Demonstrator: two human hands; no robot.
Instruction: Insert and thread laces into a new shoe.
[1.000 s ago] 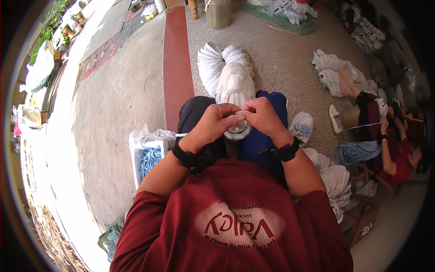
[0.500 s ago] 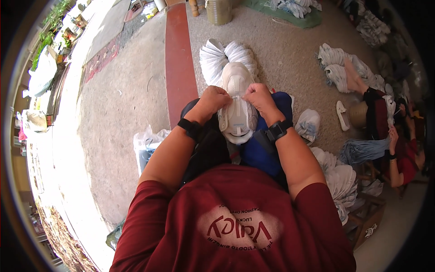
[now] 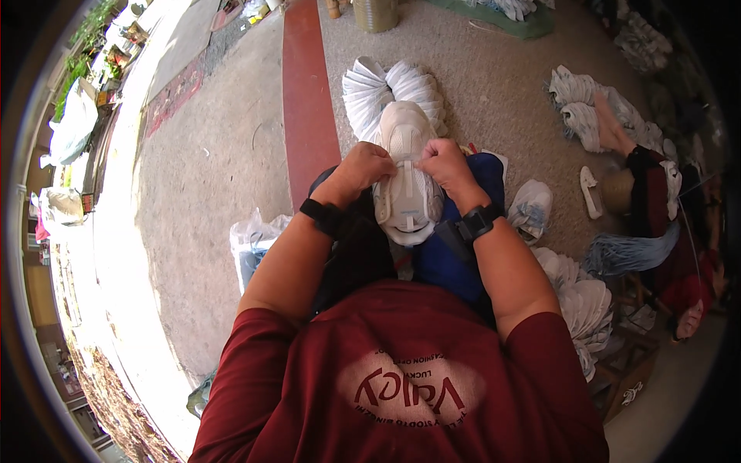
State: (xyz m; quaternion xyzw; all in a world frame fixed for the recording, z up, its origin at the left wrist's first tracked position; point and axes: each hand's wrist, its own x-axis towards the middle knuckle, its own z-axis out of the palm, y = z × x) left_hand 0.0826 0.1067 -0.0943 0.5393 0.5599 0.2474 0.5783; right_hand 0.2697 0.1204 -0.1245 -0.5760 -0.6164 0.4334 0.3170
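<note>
A white sneaker rests on my lap, toe pointing away from me. My left hand and my right hand both pinch the shoe's laced front near the tongue, fingertips almost touching. Both wrists wear black bands. Beyond the shoe, a fanned stack of white shoe parts lies on the floor.
A plastic bag with blue contents sits left of my knee. More white shoes lie at my right and in a pile. Another person sits at the far right by white shoes. A red floor strip runs ahead.
The view has tilted so the shoe and my hands appear farther out over my lap. Both hands stay on the sneaker's laces, shifted slightly toward the toe.
</note>
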